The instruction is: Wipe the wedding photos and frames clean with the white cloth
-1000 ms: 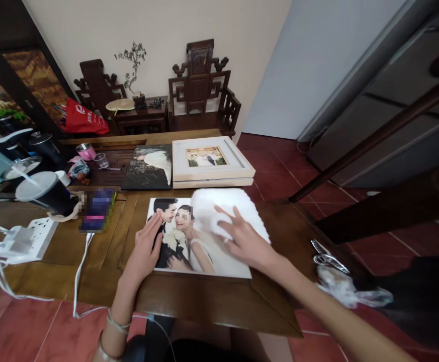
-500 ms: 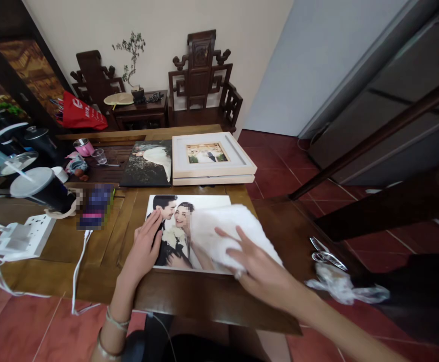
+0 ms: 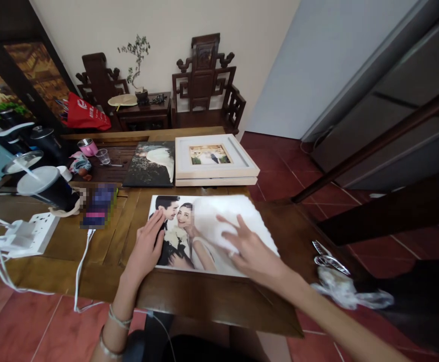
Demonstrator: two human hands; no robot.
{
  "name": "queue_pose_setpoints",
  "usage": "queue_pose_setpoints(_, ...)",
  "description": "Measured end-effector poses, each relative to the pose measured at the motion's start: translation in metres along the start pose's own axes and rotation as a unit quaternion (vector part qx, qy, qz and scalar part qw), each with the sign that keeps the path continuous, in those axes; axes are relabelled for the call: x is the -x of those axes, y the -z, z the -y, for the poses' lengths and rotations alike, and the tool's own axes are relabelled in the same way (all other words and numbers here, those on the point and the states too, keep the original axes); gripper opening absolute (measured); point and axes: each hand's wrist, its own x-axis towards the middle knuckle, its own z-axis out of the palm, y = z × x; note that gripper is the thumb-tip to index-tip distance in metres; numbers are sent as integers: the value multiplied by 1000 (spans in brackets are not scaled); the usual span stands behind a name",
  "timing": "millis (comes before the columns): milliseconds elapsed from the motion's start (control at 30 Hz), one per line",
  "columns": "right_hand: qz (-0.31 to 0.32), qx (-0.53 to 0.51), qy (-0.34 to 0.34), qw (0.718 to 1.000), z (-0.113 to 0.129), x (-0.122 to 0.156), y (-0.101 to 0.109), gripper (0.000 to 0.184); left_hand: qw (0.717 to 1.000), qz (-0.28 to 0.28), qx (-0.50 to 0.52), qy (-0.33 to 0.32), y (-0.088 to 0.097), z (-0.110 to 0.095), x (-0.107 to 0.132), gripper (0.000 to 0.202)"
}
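Observation:
A large glossy wedding photo panel (image 3: 183, 245) lies face up on the wooden table in front of me, showing a couple and a bouquet. My left hand (image 3: 150, 241) rests flat on its left part, fingers stretched out over the printed man. On the right part of the panel sits a fluffy white cloth (image 3: 255, 223), which covers much of that side. My right hand (image 3: 247, 246) presses on this cloth with some fingers spread and others bent, keeping hold of it against the photo. The far right edge of the panel is hidden under the cloth.
Behind the panel lie white-framed pictures (image 3: 217, 171) in a stack and a dark photo panel (image 3: 149, 163). To the left are a lidded cup (image 3: 49, 186), a phone (image 3: 99, 206) and a power strip (image 3: 40, 234). Scissors (image 3: 330, 259) and crumpled plastic (image 3: 338, 286) lie right.
My right hand and the white cloth have shifted on the photo, and more of the printed white dress now shows. My left hand stays in place. The view has swung slightly.

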Motion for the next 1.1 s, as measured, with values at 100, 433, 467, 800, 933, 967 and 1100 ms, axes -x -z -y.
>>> queue_pose_setpoints(100, 29, 14, 50, 998, 33, 46, -8, 33, 1000, 0, 0, 7, -1, -1, 0, 47)
queue_pose_setpoints(433, 88, -39, 89, 991, 44, 35, -6, 37, 1000, 15, -2, 10, 3, -3, 0, 47)
queue_pose_setpoints(467, 88, -39, 81, 992, 37, 21, -4, 37, 1000, 16, -3, 9, 3, -3, 0, 47)
queue_pose_setpoints(800, -5, -29, 23, 999, -18, -78, 0, 24, 1000, 12, -9, 10, 1, -1, 0, 45)
queue_pose_setpoints(933, 19, -22, 38, 999, 0, -42, -11, 29, 1000, 5, -11, 8, -1, 0, 1, 45)
queue_pose_setpoints(967, 29, -26, 45, 998, 8, -28, -13, 32, 1000, 4, -13, 7, -1, 0, 1, 45)
queue_pose_setpoints(1100, 74, -62, 65, 993, 45, 27, -12, 37, 1000, 9, -13, 13, 0, -2, 0, 46)
